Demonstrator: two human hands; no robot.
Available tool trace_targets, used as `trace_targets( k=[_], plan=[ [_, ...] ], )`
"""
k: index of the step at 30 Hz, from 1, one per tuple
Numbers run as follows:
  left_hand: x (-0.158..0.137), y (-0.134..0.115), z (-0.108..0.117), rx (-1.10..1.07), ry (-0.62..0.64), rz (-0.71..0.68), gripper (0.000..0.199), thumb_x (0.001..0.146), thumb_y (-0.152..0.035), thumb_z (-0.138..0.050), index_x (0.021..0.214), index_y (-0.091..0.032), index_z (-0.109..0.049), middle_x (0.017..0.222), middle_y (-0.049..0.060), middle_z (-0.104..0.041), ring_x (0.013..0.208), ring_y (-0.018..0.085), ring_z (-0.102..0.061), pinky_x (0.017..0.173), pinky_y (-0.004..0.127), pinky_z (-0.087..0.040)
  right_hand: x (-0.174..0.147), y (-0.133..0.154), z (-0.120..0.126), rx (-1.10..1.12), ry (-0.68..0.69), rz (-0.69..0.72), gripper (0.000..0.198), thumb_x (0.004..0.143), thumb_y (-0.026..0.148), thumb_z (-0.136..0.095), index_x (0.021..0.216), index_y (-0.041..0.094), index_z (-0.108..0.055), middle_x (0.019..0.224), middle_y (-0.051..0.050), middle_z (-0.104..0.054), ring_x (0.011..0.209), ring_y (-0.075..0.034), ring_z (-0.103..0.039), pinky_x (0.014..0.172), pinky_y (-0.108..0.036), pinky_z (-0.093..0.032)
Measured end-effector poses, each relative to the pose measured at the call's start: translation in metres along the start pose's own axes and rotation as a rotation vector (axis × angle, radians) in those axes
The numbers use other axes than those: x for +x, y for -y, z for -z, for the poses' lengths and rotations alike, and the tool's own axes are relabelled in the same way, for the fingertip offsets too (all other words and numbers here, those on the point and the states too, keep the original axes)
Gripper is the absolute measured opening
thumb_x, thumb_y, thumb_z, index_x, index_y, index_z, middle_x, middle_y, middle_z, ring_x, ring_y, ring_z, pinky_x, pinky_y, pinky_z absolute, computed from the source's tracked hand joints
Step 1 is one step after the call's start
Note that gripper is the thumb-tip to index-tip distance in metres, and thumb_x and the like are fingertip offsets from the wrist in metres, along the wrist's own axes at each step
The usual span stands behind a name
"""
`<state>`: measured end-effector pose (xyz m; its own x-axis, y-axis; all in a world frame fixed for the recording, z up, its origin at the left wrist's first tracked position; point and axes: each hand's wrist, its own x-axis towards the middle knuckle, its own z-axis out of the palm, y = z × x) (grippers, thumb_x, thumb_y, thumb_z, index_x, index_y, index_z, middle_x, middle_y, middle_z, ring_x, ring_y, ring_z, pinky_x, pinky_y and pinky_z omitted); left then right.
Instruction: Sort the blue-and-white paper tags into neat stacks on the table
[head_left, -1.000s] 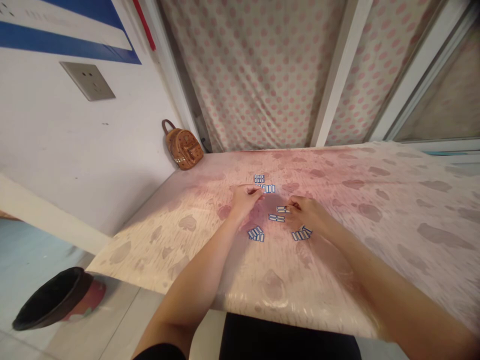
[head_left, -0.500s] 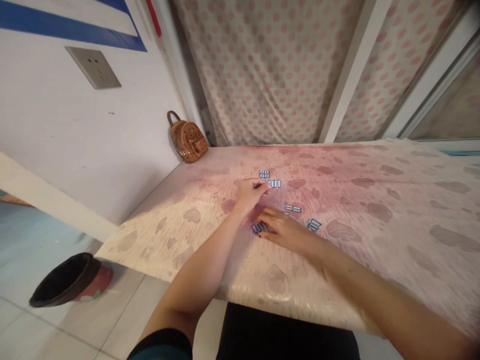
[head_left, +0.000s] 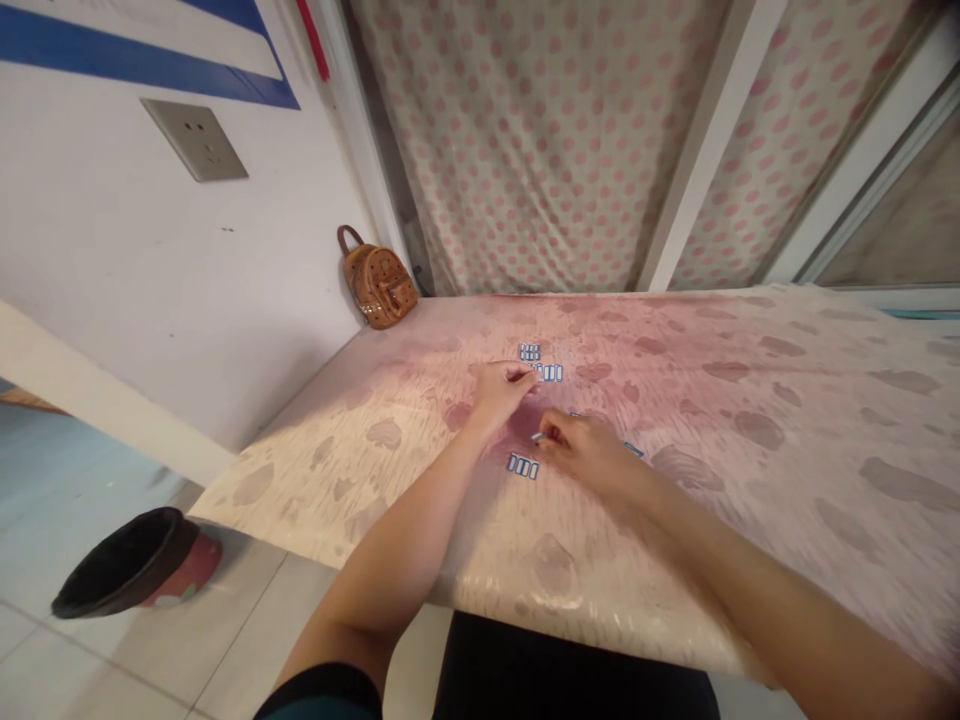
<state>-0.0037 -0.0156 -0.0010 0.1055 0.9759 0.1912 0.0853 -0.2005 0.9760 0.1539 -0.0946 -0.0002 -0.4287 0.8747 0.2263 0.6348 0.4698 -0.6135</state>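
Fingers of the right hand pinch a blue-edged tile beyond the near tile group on the desk; the left hand, curled beside the far tile row, hides its hold. Any print is illegibly small.

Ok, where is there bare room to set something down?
Right of the right forearm, the tablecloth is bare back toward the curtain; left of the left forearm, bare back to the brown backpack. Crowded: around the left hand and right hand, where blue-edged strips lie.

Head-worn view, facing forward, angled down at hands
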Motion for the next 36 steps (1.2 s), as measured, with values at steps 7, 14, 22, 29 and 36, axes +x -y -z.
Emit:
trace_targets(
  k=[7, 14, 22, 29, 36],
  plan=[
    [-0.001, 0.0, -0.002, 0.039, 0.012, 0.006, 0.013, 0.079, -0.021, -0.065, 0.074, -0.013, -0.074, 0.063, 0.002, -0.069, 0.057, 0.011, -0.062, 0.057, 0.021, -0.047, 0.002, -0.023, 0.032, -0.003, -0.184, -0.105, 0.023, 0.087, 0.031, -0.044, 0.067, 0.022, -0.052, 0.057, 0.002, -0.054, 0.055, -0.014, -0.048, 0.055, -0.026, -0.03],
    [-0.005, 0.002, -0.004, -0.004, 0.085, -0.001, 0.015, 0.077, -0.027, -0.07, 0.076, -0.012, -0.074, 0.068, 0.005, -0.072, 0.061, 0.013, -0.064, 0.06, 0.022, -0.049, 0.006, -0.03, 0.028, 0.036, -0.257, -0.121, 0.019, 0.085, 0.029, -0.046, 0.08, 0.021, -0.062, 0.071, -0.001, -0.066, 0.063, -0.016, -0.058, 0.06, -0.027, -0.038],
    [-0.011, -0.002, -0.01, -0.037, 0.191, 0.002, 0.023, 0.076, -0.035, -0.074, 0.077, -0.012, -0.075, 0.071, 0.006, -0.072, 0.063, 0.013, -0.065, 0.062, 0.023, -0.05, 0.003, -0.03, 0.033, -0.023, -0.47, -0.187, 0.016, 0.085, 0.033, -0.052, 0.077, 0.022, -0.06, 0.066, -0.001, -0.064, 0.061, -0.017, -0.059, 0.059, -0.028, -0.039],
    [-0.014, -0.007, -0.013, -0.017, 0.225, 0.024, 0.022, 0.075, -0.035, -0.077, 0.076, -0.013, -0.076, 0.069, 0.006, -0.073, 0.061, 0.013, -0.064, 0.06, 0.023, -0.049, 0.004, -0.025, 0.035, -0.058, -0.469, -0.18, 0.017, 0.085, 0.035, -0.053, 0.078, 0.023, -0.062, 0.06, 0.0, -0.062, 0.059, -0.018, -0.058, 0.055, -0.028, -0.038],
    [-0.015, -0.005, -0.014, -0.027, 0.269, 0.007, 0.023, 0.074, -0.037, -0.078, 0.077, -0.014, -0.076, 0.068, 0.005, -0.072, 0.061, 0.013, -0.064, 0.06, 0.023, -0.05, 0.004, -0.029, 0.034, -0.11, -0.42, -0.153, 0.016, 0.087, 0.035, -0.054, 0.078, 0.023, -0.06, 0.061, 0.001, -0.06, 0.059, -0.017, -0.057, 0.056, -0.028, -0.036]
  ],
)
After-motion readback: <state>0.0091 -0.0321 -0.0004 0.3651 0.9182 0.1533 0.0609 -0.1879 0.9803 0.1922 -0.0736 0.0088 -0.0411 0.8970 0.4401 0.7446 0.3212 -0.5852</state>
